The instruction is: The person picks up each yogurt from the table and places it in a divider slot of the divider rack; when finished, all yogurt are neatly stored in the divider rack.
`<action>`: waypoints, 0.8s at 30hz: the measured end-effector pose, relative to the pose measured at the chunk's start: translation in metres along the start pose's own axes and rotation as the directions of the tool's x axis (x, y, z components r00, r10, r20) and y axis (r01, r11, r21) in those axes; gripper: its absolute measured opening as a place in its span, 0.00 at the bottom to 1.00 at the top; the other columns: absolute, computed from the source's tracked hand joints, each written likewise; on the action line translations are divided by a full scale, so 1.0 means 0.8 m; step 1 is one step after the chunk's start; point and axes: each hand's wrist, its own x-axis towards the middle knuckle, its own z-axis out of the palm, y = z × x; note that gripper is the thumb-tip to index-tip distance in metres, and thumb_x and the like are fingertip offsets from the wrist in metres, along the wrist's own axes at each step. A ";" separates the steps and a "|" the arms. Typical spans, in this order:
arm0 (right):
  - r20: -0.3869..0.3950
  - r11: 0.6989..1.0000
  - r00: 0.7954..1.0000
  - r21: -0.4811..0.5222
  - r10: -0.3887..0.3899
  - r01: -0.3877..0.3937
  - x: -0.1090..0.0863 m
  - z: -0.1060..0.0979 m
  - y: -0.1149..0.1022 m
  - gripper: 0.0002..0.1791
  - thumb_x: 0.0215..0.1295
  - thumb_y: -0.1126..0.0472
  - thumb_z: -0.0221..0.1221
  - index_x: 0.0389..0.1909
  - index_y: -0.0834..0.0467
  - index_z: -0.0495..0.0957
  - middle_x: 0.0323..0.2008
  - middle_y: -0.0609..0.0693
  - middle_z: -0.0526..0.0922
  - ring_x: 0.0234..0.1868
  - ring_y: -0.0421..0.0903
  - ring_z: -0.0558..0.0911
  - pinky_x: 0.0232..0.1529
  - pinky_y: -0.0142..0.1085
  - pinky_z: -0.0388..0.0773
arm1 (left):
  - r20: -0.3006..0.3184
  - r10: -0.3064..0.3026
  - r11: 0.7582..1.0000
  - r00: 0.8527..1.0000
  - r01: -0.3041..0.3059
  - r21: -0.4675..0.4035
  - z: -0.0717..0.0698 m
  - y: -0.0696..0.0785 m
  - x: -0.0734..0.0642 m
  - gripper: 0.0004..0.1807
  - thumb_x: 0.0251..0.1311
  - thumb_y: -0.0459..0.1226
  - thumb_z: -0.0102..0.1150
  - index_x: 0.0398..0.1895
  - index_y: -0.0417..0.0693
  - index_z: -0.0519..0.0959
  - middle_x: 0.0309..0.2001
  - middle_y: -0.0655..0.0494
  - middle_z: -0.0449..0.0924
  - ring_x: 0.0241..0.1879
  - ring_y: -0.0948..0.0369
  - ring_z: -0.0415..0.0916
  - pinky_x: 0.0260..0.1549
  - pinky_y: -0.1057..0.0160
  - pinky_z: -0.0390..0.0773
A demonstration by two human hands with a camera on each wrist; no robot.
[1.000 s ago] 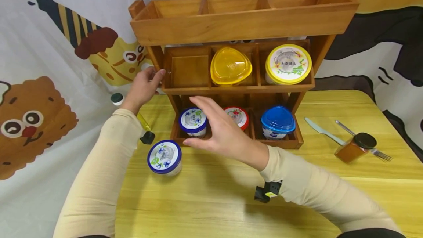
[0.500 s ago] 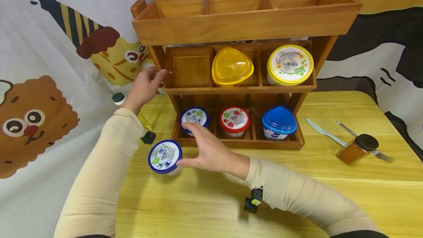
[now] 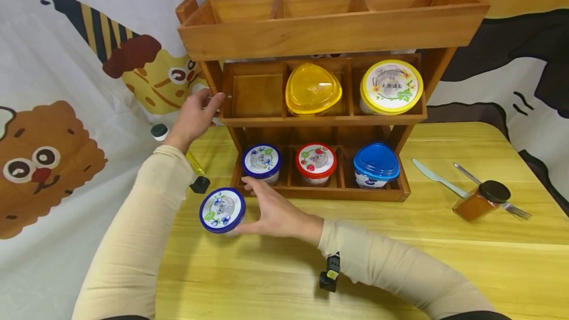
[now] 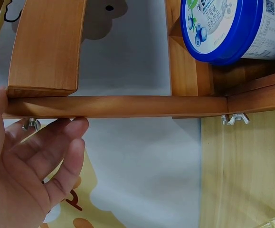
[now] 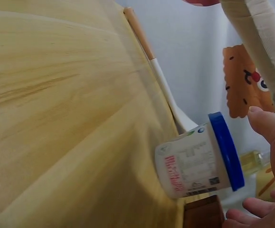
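Note:
A wooden three-tier shelf [image 3: 329, 33] stands at the back of the table. My left hand [image 3: 192, 118] holds its left side rail, thumb on one face and fingers curled behind. In the left wrist view, the fingertips [image 4: 75, 128] lie right at that rail. A blue-lidded tub [image 3: 222, 210] with blueberry pictures stands on the table before the shelf. Beside it my right hand [image 3: 281, 214] has thumb and fingers spread, with the thumb tip right at the tub's side. The right wrist view shows a gap between the tub [image 5: 192, 164] and the palm.
The bottom tier bears blue [image 3: 261, 161], red [image 3: 316, 161] and triangular blue-lidded [image 3: 377, 163] tubs. Two yellow-lidded tubs [image 3: 391, 88] sit above. A knife [image 3: 433, 174], fork [image 3: 515, 210] and jar [image 3: 482, 201] lie right. A white-headed utensil [image 5: 163, 83] lies along the table edge.
My right hand has moved left and down from before the bottom tier to the blueberry tub, uncovering the red-lidded tub. The left hand keeps its place on the shelf.

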 end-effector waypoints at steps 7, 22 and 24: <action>0.016 0.999 1.000 0.038 -0.004 0.003 0.005 0.011 0.006 0.61 0.46 0.44 0.76 0.75 0.58 0.50 0.69 0.58 0.66 0.67 0.50 0.71 0.67 0.43 0.70 | -0.008 0.008 1.000 1.000 -0.008 0.008 0.000 0.000 0.001 0.37 0.69 0.64 0.38 0.56 0.40 0.71 0.53 0.42 0.77 0.48 0.49 0.78 0.44 0.50 0.83; 0.104 0.992 0.994 0.127 -0.021 0.007 0.014 0.027 0.007 0.66 0.50 0.47 0.75 0.78 0.56 0.38 0.76 0.55 0.51 0.76 0.48 0.56 0.75 0.44 0.57 | -0.009 -0.012 1.000 1.000 0.012 0.008 0.002 0.001 0.001 0.37 0.69 0.65 0.38 0.55 0.40 0.70 0.52 0.41 0.78 0.48 0.49 0.78 0.47 0.45 0.82; 0.105 0.991 0.994 0.135 -0.017 0.003 0.015 0.029 0.008 0.66 0.49 0.48 0.76 0.78 0.55 0.38 0.76 0.55 0.51 0.76 0.48 0.56 0.75 0.44 0.57 | -0.008 -0.014 1.000 1.000 0.014 0.009 0.002 0.001 0.001 0.37 0.68 0.65 0.38 0.56 0.41 0.70 0.52 0.41 0.78 0.48 0.49 0.78 0.47 0.45 0.82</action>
